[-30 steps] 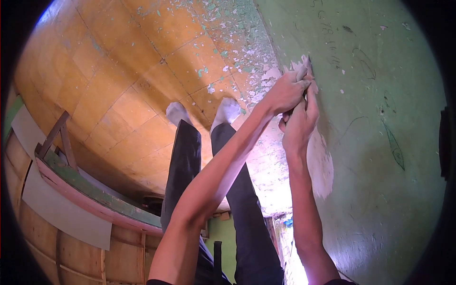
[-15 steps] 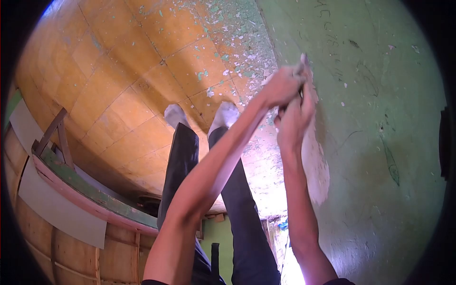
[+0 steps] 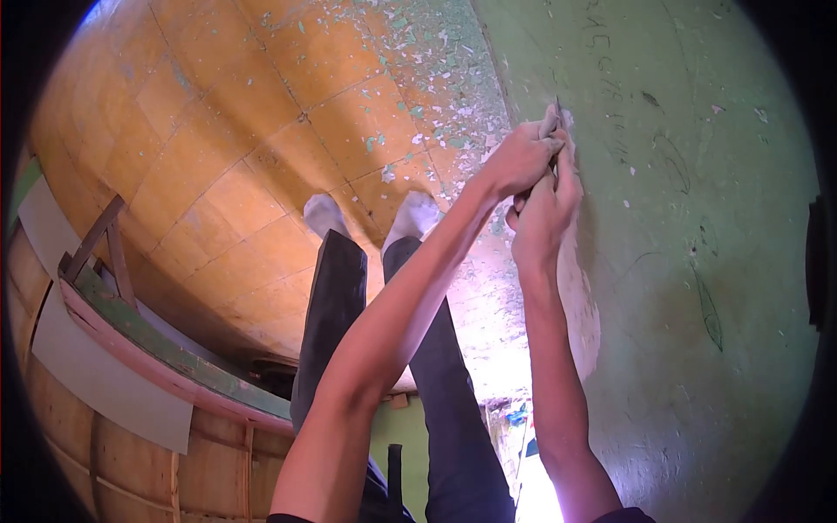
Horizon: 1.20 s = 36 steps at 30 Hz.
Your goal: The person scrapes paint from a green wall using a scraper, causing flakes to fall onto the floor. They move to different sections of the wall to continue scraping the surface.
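The tool [image 3: 559,104], mostly hidden, lies within both hands, its dark tip poking out past the fingers at the wall [image 3: 680,366]; the left hand [image 3: 527,157] is clenched round it nearer the tip, the right hand [image 3: 548,213] wrapped round it just behind; the left arm slants across toward the wall, the right runs alongside the wall's pale patch [image 3: 581,318].

A thin, dark blade [image 3: 559,106], mostly hidden, points forward along the scratched, green painted wall [image 3: 671,349], which has a long, pale, bare patch [image 3: 585,327].
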Available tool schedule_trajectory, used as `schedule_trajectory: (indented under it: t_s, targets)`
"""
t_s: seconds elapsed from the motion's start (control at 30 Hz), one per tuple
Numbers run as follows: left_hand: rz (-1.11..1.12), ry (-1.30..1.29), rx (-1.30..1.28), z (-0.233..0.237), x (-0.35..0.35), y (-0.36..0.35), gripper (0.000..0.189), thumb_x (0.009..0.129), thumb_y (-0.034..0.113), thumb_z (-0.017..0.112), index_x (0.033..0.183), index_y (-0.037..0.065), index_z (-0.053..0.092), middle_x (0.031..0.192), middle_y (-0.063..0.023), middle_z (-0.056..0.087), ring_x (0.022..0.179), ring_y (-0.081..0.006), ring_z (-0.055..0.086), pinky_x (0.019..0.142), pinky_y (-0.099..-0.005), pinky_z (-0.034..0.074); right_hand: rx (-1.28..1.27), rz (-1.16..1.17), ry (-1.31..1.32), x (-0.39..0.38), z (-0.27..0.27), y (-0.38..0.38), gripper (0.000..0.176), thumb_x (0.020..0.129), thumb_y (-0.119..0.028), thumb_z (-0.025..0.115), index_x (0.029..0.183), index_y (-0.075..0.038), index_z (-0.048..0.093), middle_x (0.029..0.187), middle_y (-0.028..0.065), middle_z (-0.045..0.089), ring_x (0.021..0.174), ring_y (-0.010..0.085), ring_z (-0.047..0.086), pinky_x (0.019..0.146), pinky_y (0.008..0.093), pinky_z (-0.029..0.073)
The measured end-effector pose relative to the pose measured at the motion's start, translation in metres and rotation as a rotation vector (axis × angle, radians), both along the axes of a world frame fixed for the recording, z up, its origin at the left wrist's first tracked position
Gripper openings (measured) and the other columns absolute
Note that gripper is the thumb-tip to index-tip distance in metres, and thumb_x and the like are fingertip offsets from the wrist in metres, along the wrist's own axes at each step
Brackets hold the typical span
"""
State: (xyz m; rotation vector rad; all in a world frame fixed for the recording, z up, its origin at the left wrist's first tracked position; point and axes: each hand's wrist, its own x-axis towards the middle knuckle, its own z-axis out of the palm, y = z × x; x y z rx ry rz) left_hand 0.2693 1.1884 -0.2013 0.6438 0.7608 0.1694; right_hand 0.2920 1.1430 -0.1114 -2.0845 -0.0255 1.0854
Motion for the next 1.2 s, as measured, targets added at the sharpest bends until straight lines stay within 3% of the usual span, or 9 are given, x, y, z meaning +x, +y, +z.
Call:
schedule_trajectory:
  t_s: [0.23,0.33,0.47,0.5,0.63,0.87,0.9,1.13,1.2]
  targets:
    - [0.046,0.124,0.355,0.015,0.005,-0.019,0.023,0.093,0.02,0.051,0.092,-0.003,0.055,0.082,-0.0034,0.057,0.079,-0.0132,0.052,0.072,-0.0324,0.045,-0.07,0.029,0.011,0.006,0.017,-0.016,0.046,0.098,-0.016,0.039,0.144,-0.012,0.04,0.072,-0.0044,0.042,0.05,0.0008,0.033,0.038,0.0191,0.023]
    - [0.017,0.031,-0.111,-0.001,0.002,-0.005,0.024,0.093,0.02,0.052,0.094,-0.003,0.056,0.081,-0.0049,0.057,0.08,-0.0148,0.053,0.075,-0.0347,0.045,-0.053,0.083,-0.03,0.008,-0.006,-0.008,0.046,0.097,-0.015,0.041,0.144,-0.012,0.041,0.071,-0.0042,0.042,0.05,0.0009,0.033,0.037,0.0186,0.023]
    - [-0.04,0.027,0.121,0.01,0.001,-0.05,0.022,0.094,0.019,0.051,0.091,-0.002,0.057,0.081,-0.0018,0.057,0.075,-0.0101,0.052,0.069,-0.0289,0.045,-0.201,0.024,0.009,0.004,0.033,-0.028,0.047,0.096,-0.014,0.044,0.143,-0.012,0.042,0.072,-0.0038,0.041,0.051,0.0014,0.034,0.039,0.0188,0.024]
    - [0.086,0.037,0.061,0.016,0.006,-0.056,0.023,0.094,0.02,0.051,0.093,-0.002,0.058,0.081,-0.0022,0.057,0.076,-0.0112,0.052,0.07,-0.0287,0.046,-0.224,0.024,0.011,0.006,0.033,-0.028,0.046,0.096,-0.013,0.043,0.142,-0.013,0.043,0.072,-0.0048,0.041,0.052,0.0011,0.033,0.039,0.0184,0.024]
    - [-0.041,-0.011,-0.266,-0.012,0.002,-0.039,0.024,0.095,0.021,0.051,0.101,-0.002,0.056,0.085,-0.0021,0.056,0.081,-0.0104,0.052,0.076,-0.0292,0.045,-0.171,0.011,-0.008,0.008,-0.003,-0.031,0.044,0.097,-0.01,0.041,0.14,-0.014,0.045,0.073,-0.0051,0.042,0.052,0.0007,0.032,0.038,0.0173,0.022]
    - [-0.082,0.089,0.096,-0.016,0.009,-0.053,0.023,0.096,0.021,0.051,0.099,0.0,0.055,0.085,-0.0014,0.055,0.08,-0.0092,0.051,0.072,-0.0285,0.045,-0.2,0.02,0.029,0.014,0.003,-0.035,0.044,0.095,-0.011,0.041,0.139,-0.012,0.046,0.077,0.0006,0.051,0.05,0.0024,0.037,0.036,0.0215,0.025]
    - [-0.028,0.051,-0.095,-0.03,0.01,-0.05,0.021,0.095,0.02,0.05,0.098,0.0,0.056,0.084,-0.001,0.055,0.079,-0.0096,0.05,0.071,-0.0292,0.045,-0.167,0.048,0.014,0.017,-0.016,-0.033,0.043,0.095,-0.01,0.039,0.138,-0.011,0.047,0.077,0.0008,0.051,0.051,0.0026,0.038,0.038,0.0215,0.028]
    - [-0.02,0.004,-0.033,-0.018,0.004,-0.061,0.026,0.097,0.027,0.052,0.097,0.002,0.057,0.084,-0.0012,0.055,0.078,-0.0104,0.05,0.069,-0.0304,0.045,-0.214,0.018,0.027,0.008,0.008,-0.034,0.044,0.095,-0.014,0.043,0.138,-0.016,0.047,0.08,-0.0017,0.046,0.055,0.002,0.035,0.04,0.0186,0.025]
    - [0.055,0.05,-0.017,-0.033,0.008,-0.059,0.029,0.097,0.029,0.054,0.101,0.0,0.057,0.087,-0.0017,0.056,0.081,-0.0105,0.05,0.073,-0.0308,0.044,-0.2,0.033,0.013,0.012,-0.021,-0.037,0.045,0.095,-0.015,0.043,0.139,-0.017,0.047,0.08,-0.0013,0.046,0.054,0.0027,0.035,0.039,0.0189,0.025]
